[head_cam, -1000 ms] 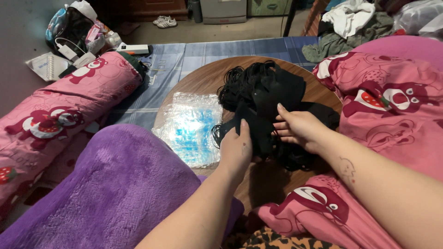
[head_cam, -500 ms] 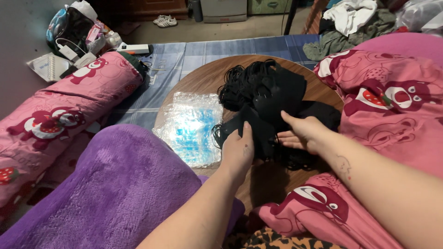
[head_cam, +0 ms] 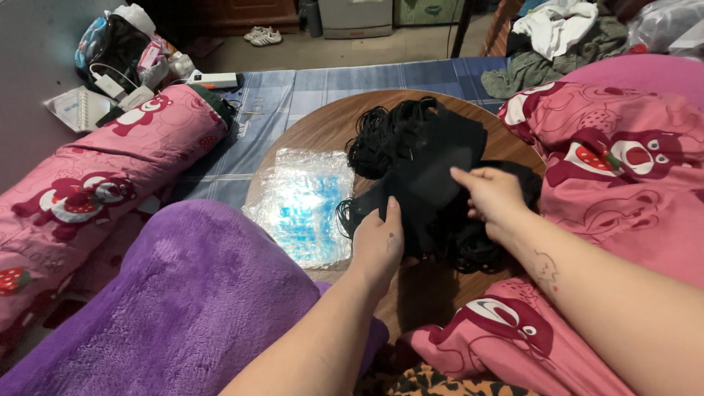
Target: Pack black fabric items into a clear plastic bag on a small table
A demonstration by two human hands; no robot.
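Round wooden table (head_cam: 308, 128), tan floor (head_cam: 367, 51)

Round wooden table (head_cam: 308, 128) — black masks (head_cam: 433, 176), plastic packet (head_cam: 304, 202)

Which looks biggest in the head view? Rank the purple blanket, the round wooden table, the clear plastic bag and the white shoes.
1. Purple blanket, though nearness to the camera inflates it.
2. Round wooden table.
3. Clear plastic bag.
4. White shoes, far off, so they look smallest.
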